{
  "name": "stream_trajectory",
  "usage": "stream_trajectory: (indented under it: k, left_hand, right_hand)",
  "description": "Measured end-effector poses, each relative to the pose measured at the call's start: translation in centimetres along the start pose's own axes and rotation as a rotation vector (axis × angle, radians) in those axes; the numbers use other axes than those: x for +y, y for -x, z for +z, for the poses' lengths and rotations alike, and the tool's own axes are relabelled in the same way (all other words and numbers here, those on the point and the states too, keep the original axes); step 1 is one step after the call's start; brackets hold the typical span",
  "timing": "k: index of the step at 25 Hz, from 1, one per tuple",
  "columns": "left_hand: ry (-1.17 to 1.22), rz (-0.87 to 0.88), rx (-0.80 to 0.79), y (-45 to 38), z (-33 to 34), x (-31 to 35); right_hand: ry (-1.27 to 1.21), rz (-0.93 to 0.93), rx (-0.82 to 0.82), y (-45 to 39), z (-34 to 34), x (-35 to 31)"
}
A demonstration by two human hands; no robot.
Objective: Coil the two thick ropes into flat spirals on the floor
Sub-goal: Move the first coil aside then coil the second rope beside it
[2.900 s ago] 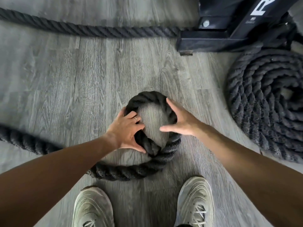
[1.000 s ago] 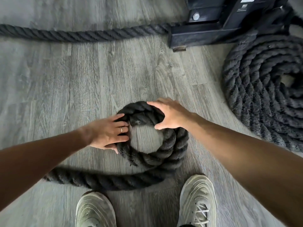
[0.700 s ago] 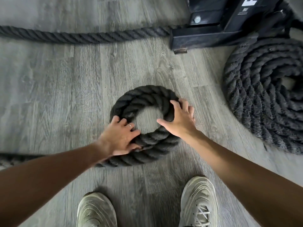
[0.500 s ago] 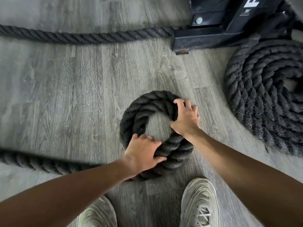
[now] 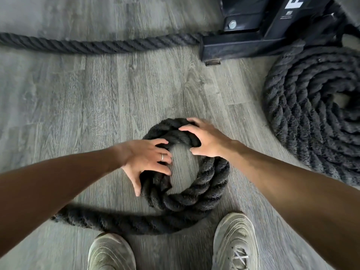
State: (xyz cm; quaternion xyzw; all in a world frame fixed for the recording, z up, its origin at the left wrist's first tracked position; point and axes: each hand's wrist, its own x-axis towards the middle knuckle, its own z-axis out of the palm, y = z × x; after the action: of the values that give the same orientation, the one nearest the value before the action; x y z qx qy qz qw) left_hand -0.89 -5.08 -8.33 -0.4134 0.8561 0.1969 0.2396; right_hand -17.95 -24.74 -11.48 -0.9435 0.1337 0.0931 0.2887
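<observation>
A small coil of thick black rope [image 5: 210, 184], about two turns, lies flat on the grey wood floor in front of my feet. Its loose tail [image 5: 116, 223] runs from the coil's near side away to the left, under my left forearm. My left hand [image 5: 150, 160] grips the coil's left side, fingers over the top into the centre hole, thumb along the outer edge. My right hand [image 5: 206, 137] grips the coil's far side with curled fingers. A second rope [image 5: 311, 123] lies wound in a large flat spiral at the right.
A straight stretch of rope [image 5: 97, 45] crosses the floor at the back and meets a black metal frame base [image 5: 253, 41] at the top right. My two grey shoes [image 5: 111, 252] [image 5: 235, 242] stand just below the small coil.
Both hands have shifted round the coil: the left from its near side to its left side, the right from its right side to its far side. The tail has swung closer to my shoes.
</observation>
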Motion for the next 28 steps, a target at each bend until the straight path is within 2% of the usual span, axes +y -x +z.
stream_trajectory:
  k: [2, 5, 7, 10, 13, 15, 16, 18, 21, 24, 26, 28]
  left_hand:
    - [-0.065, -0.023, -0.020, -0.3, -0.1, -0.4]
    - [-0.119, -0.058, 0.002, 0.1, 0.6, 0.0]
    - [-0.082, -0.177, 0.057, 0.7, 1.1, 0.6]
    - [0.035, -0.510, 0.103, 0.1, 1.4, 2.4]
    - [0.303, -0.898, 0.201, -3.3, 0.0, 5.9]
    - [0.439, -0.990, 0.240, -5.6, -0.7, 8.0]
    - [0.489, -0.966, 0.243, -5.9, -0.7, 8.5]
    - [0.511, -0.757, 0.240, -4.0, 0.0, 8.2]
    - [0.238, -0.426, 0.131, 1.7, 1.5, 4.6]
    - [0.013, -0.283, -0.079, 4.7, 3.3, 1.4]
    - [-0.074, -0.215, -0.095, 4.6, 4.1, 0.2]
    - [-0.120, -0.188, -0.095, 4.2, 4.5, -0.2]
  right_hand:
    - [-0.004, 0.030, 0.074, 0.7, 0.2, 0.1]
    - [-0.098, 0.168, 0.334, 3.6, 1.9, -0.3]
    - [-0.157, 0.288, 0.438, 5.2, 3.2, -0.9]
    - [-0.164, 0.438, 0.385, 5.3, 3.9, -1.6]
    - [-0.201, 0.539, 0.302, 3.3, 3.1, -2.5]
    - [-0.223, 0.517, 0.259, 2.4, 2.2, -2.4]
    - [-0.236, 0.491, 0.222, 2.2, 1.8, -2.0]
    - [-0.251, 0.451, 0.107, 2.1, 0.8, -1.1]
    - [-0.229, 0.405, 0.001, 1.4, -0.3, -0.6]
    - [-0.173, 0.339, -0.045, 1.0, -1.3, -0.2]
    - [-0.191, 0.313, -0.030, 1.6, -2.1, 0.6]
    - [-0.263, 0.350, 0.055, 2.7, -2.2, 1.4]
